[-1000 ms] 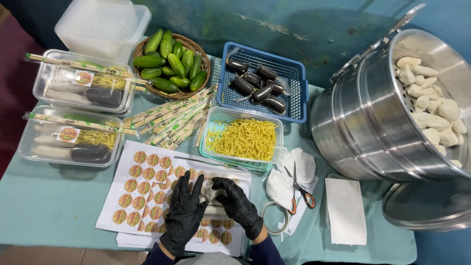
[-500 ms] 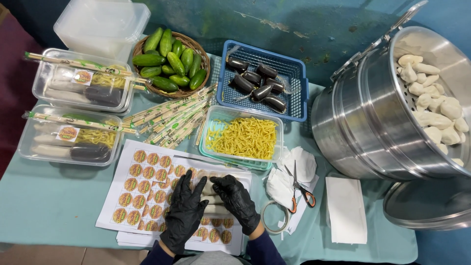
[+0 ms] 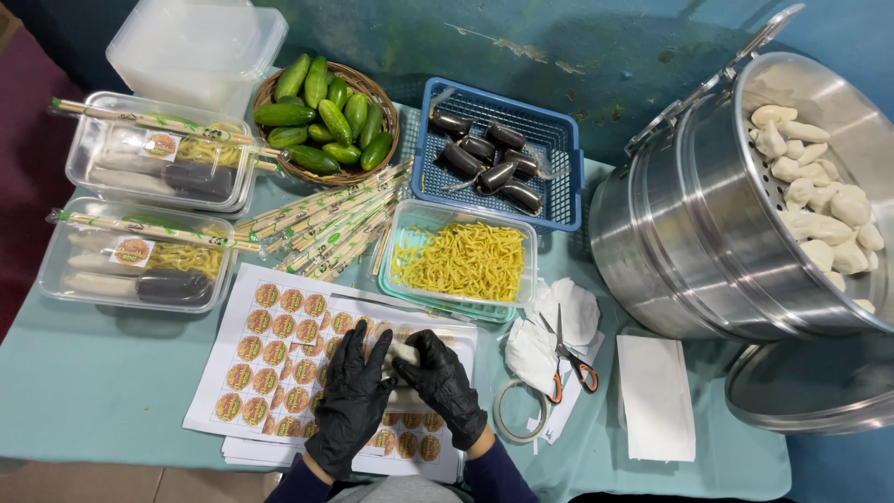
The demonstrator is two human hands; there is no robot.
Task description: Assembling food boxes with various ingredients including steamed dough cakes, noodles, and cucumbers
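Your two black-gloved hands are meeting over the sticker sheets (image 3: 279, 349) at the near edge of the table (image 3: 102, 391). Compared with a second ago they are almost in the same place, only a little closer together, so the work on the small pale piece (image 3: 402, 352) is continuing and not finishing. The left hand (image 3: 354, 396) is curling its fingers narrowly against this piece, and the right hand (image 3: 442, 382) is pinching it from the other side; what the piece is, I cannot tell. Just to your right one roll of clear tape (image 3: 520, 412) is lying, then one pair of scissors (image 3: 570, 359) with orange handles on crumpled white paper (image 3: 559, 326), and one folded white napkin (image 3: 656, 396). Going farther, one green-rimmed tub of yellow noodles (image 3: 466, 263) is standing beside a loose pile of wrapped chopsticks (image 3: 326, 224). At the left two closed meal boxes (image 3: 140, 256) are waiting, each with chopsticks on its lid. Behind them you are seeing one wicker basket of cucumbers (image 3: 321, 116), about ten of them, one blue basket (image 3: 559, 149) with five dark sauce packets (image 3: 484, 158), and one stack of empty clear boxes (image 3: 196, 42). At the far right one big steel steamer (image 3: 689, 224) is holding many white dumplings (image 3: 819, 200).
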